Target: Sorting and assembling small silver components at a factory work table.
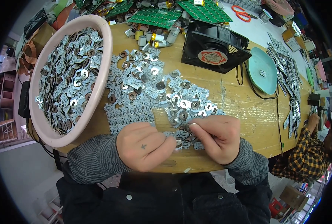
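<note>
My left hand [145, 145] rests curled on the wooden table [233, 108], its fingertips touching small silver metal pieces at the near edge of a scattered pile [154, 93]. My right hand [216, 136] pinches one small silver metal piece [187, 128] between thumb and forefinger, just right of the left fingertips. Both hands meet over the pile's front edge. Whether the left hand grips a piece is hidden by its fingers.
A big pink basin [98, 86] full of the same metal pieces stands at left. A black square fan [214, 46] and a teal plate [263, 71] lie behind. Green circuit boards [158, 16] and orange scissors [242, 13] lie at the back. Another person in a plaid sleeve [304, 153] sits at right.
</note>
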Available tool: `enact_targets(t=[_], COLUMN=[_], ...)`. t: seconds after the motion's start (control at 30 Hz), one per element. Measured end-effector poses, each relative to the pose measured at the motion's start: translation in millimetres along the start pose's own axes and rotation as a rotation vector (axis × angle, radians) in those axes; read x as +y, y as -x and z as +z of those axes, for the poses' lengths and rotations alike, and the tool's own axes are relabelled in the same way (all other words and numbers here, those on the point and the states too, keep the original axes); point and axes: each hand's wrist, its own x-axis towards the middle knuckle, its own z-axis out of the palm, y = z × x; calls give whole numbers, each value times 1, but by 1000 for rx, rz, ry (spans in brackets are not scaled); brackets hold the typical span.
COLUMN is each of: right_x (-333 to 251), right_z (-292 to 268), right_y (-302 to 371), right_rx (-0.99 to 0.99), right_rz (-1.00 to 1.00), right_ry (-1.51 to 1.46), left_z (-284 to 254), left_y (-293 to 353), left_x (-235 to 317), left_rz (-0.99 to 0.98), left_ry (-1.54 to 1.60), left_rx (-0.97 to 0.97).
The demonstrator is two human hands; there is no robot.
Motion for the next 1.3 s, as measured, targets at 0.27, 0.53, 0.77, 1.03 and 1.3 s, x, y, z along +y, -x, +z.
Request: enact_targets(t=[0.27,0.53,0.77,1.03,1.3], right_x=[7,4,15,7,1], right_z=[4,2,10,4,14], right_y=[1,1,3,5,12], right_rx=[75,-79,-101,19,108], right_rz=[-104,-335,-487,-444,-418], right_ry=[275,-50,63,159,310], left_z=[-8,-4,0,0,4], left_y=[-4,-2,-1,-5,0], left_x=[1,0,0,2,5], left_rz=[-18,-54,-59,-270,-333], left_ry=[-22,54,147,151,151], left_rx=[-75,-82,-120,-61,-43])
